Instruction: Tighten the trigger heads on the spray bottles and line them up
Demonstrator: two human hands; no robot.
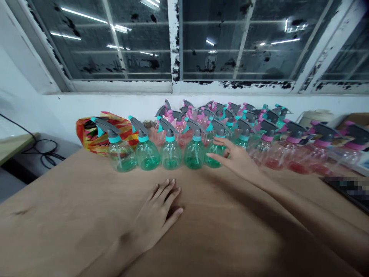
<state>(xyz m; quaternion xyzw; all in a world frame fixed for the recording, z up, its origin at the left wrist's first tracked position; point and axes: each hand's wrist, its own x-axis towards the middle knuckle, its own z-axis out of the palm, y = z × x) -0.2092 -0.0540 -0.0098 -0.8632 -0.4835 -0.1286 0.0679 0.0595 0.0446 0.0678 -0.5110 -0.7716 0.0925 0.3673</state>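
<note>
My left hand (157, 215) lies palm down on the wooden table (95, 207), fingers stretched and thumb apart, holding nothing. In front of it stands a row of clear green spray bottles (148, 156) with grey and teal trigger heads, each with a little green at the bottom. Farther along the row, my right hand (236, 156) is at one green spray bottle (213, 161). Its thumb and forefinger are spread across the front of that bottle, near the collar and body; whether they touch it I cannot tell. The other fingers of this hand are partly hidden.
Pink spray bottles (296, 159) continue the row on the right, with several more pink and teal ones crowded behind. A red-and-yellow bag (86, 132) sits at the back left. A dark flat object (346, 188) lies at the right edge. Black cables (49, 154) hang beyond the left edge.
</note>
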